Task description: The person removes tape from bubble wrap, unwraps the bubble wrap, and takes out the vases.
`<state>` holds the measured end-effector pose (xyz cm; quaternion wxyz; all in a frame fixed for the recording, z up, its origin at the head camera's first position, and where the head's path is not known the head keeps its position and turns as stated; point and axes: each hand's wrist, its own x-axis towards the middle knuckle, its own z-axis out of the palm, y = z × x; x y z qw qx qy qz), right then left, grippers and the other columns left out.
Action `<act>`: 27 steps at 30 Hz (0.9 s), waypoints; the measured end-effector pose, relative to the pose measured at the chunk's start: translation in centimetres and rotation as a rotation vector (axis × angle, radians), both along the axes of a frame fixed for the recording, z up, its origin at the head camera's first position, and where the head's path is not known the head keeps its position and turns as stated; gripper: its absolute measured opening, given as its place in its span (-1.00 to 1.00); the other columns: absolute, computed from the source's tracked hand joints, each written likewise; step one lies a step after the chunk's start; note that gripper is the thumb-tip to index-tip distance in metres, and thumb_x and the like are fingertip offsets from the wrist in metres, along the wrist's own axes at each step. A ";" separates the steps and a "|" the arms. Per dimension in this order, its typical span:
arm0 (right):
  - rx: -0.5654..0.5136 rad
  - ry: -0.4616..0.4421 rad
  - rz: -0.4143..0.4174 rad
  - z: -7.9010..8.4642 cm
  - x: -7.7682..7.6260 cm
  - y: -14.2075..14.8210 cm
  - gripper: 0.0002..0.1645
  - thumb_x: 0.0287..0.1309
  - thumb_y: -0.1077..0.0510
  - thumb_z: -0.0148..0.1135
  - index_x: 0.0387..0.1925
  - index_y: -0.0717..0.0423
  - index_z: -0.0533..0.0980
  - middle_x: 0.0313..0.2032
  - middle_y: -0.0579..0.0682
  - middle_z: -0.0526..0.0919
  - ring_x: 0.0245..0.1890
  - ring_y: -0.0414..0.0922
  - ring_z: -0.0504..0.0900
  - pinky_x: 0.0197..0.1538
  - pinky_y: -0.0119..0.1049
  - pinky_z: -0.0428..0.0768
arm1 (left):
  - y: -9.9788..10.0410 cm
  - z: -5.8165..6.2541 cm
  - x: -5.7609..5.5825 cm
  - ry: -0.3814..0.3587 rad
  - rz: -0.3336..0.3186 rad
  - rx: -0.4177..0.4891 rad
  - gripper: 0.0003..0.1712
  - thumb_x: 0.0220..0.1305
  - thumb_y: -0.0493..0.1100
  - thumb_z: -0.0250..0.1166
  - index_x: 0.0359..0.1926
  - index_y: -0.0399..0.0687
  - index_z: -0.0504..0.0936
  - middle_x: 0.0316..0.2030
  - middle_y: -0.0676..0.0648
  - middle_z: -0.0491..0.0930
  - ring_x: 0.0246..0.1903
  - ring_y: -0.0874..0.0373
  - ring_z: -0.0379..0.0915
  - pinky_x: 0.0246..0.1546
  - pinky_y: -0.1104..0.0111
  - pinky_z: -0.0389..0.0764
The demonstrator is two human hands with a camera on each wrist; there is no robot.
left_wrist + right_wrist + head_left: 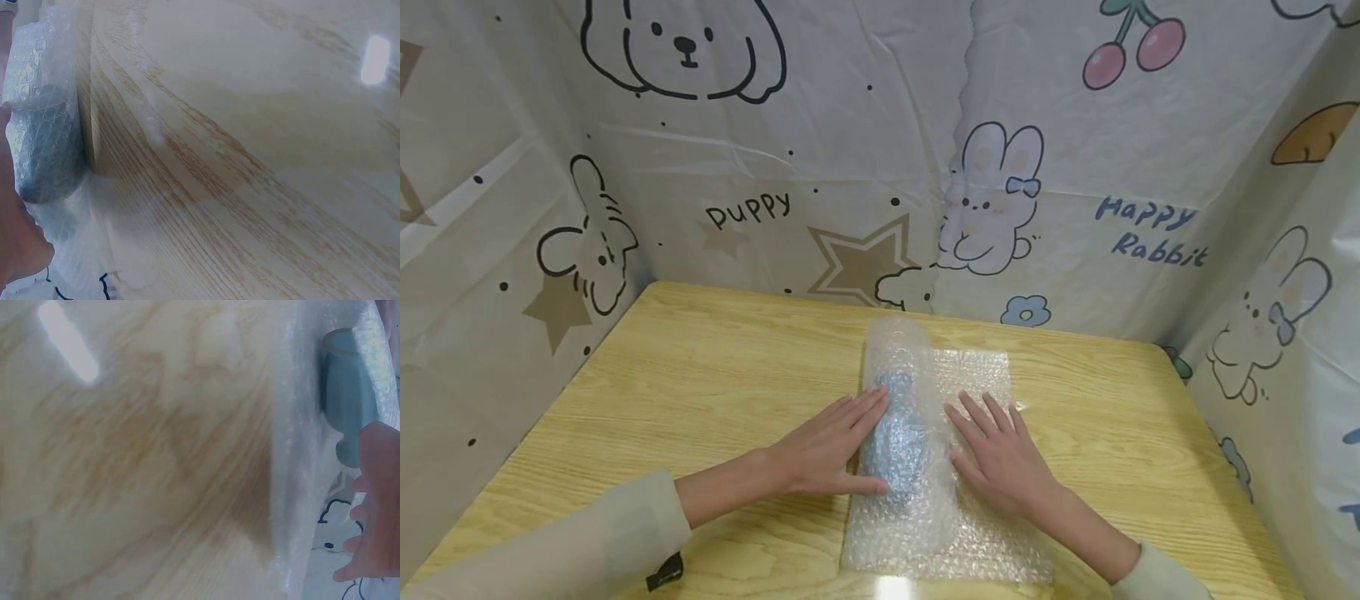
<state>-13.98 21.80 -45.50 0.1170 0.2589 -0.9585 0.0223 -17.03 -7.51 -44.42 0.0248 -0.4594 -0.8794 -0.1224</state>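
A blue vase-shaped object (901, 450) lies lengthwise under a layer of bubble wrap (973, 554), blurred by the plastic in the head view. Through the open side of the wrap, the right wrist view shows the blue vase-shaped object (349, 390) with a wide round end and a narrower neck. My left hand (823, 450) rests along its left side, fingers extended, thumb apart near the lower end. Just right of the covered object, my right hand (1006, 462) lies spread over the flat part of the wrap, gripping nothing.
A wood-grain table (722, 358) carries everything. Printed cloth (850, 150) with cartoon animals closes off the back and both sides. A small black item (665, 572) shows beneath the left sleeve (625, 525). Light glares off the table near the front edge.
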 end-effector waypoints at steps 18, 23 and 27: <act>0.004 -0.083 0.027 -3.3 0.5 1.3 -0.28 0.24 -0.27 -0.13 0.36 -0.08 0.16 0.36 0.03 0.11 0.30 0.22 0.06 0.16 0.30 0.11 | 0.1 0.2 0.1 -0.028 0.006 -0.013 0.21 0.07 0.56 -0.14 0.41 -0.23 -0.24 0.41 -0.19 -0.27 0.37 0.00 -0.33 0.31 0.12 -0.10; 0.031 -0.104 0.016 -3.6 0.6 1.4 -0.29 0.27 -0.28 -0.20 0.36 -0.11 0.13 0.37 0.01 0.08 0.31 0.21 0.04 0.19 0.29 0.04 | 0.1 0.2 0.1 -0.023 0.002 -0.006 0.21 0.07 0.56 -0.13 0.41 -0.24 -0.24 0.41 -0.20 -0.27 0.37 0.00 -0.33 0.31 0.12 -0.10; 0.036 -0.121 0.006 -3.9 0.7 1.3 -0.30 0.28 -0.28 -0.22 0.37 -0.11 0.13 0.38 0.01 0.04 0.32 0.20 -0.01 0.21 0.29 0.01 | 0.0 0.1 0.1 -0.024 -0.002 -0.003 0.21 0.07 0.55 -0.13 0.41 -0.24 -0.24 0.41 -0.20 -0.28 0.37 -0.01 -0.33 0.31 0.12 -0.10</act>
